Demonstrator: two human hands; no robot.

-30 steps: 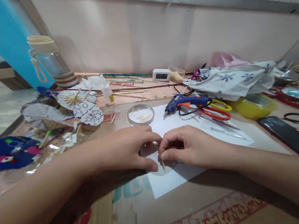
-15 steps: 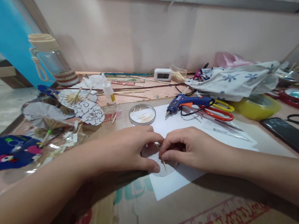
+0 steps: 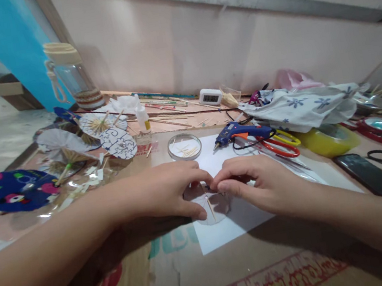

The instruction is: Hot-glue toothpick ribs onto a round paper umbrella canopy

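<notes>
A round, pale, see-through disc (image 3: 219,211) lies on a white sheet of paper, with thin wooden sticks (image 3: 211,210) on its face. My left hand (image 3: 173,189) holds the disc at its left side, the thumb on the near rim and the forefinger curved over the far part. At the disc's upper right is my right hand (image 3: 251,179), thumb and forefinger pinched together beside the left fingertips. What they pinch, if anything, is too small to make out. Beyond the hands, a shallow round dish (image 3: 185,147) holds several short wooden sticks.
A blue glue gun (image 3: 238,130), red-handled scissors (image 3: 279,147) and yellow tape roll (image 3: 330,139) lie to the right, beside a black phone (image 3: 378,178). Left are small paper umbrellas (image 3: 118,143) and a glue bottle (image 3: 143,119). A clock (image 3: 210,97) stands behind.
My right hand has drawn back from the wooden stick toward the disc's upper right, leaving the stick lying on the disc. My left hand keeps its hold. The view has shifted slightly.
</notes>
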